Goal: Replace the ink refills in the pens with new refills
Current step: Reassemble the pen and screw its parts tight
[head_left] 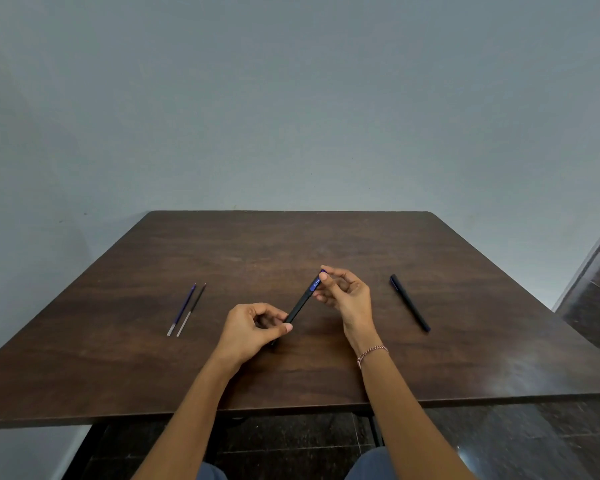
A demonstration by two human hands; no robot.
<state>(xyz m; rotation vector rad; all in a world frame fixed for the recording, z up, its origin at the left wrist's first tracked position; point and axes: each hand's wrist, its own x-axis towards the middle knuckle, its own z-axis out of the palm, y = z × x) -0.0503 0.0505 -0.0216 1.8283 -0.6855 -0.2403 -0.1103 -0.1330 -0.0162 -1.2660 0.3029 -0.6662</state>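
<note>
Above the middle of the table (291, 237), a black pen (300, 304) slants between both hands. Its far end carries a blue label (315, 284) with white lettering too small and blurred to read. The pen's near end is hidden inside the left hand (250, 329), whose curled fingers and thumb pinch it. The far tip is covered by the right hand (345, 292), whose thumb and forefinger grip it at the label, the other fingers loosely bent. A thread bracelet (373, 351) circles the right wrist. Left of the held pen, two refills (187, 309) lie side by side on the wood, one bluish and one dark. Right of it lies a second pen (409, 303), well apart, with no marking legible.
</note>
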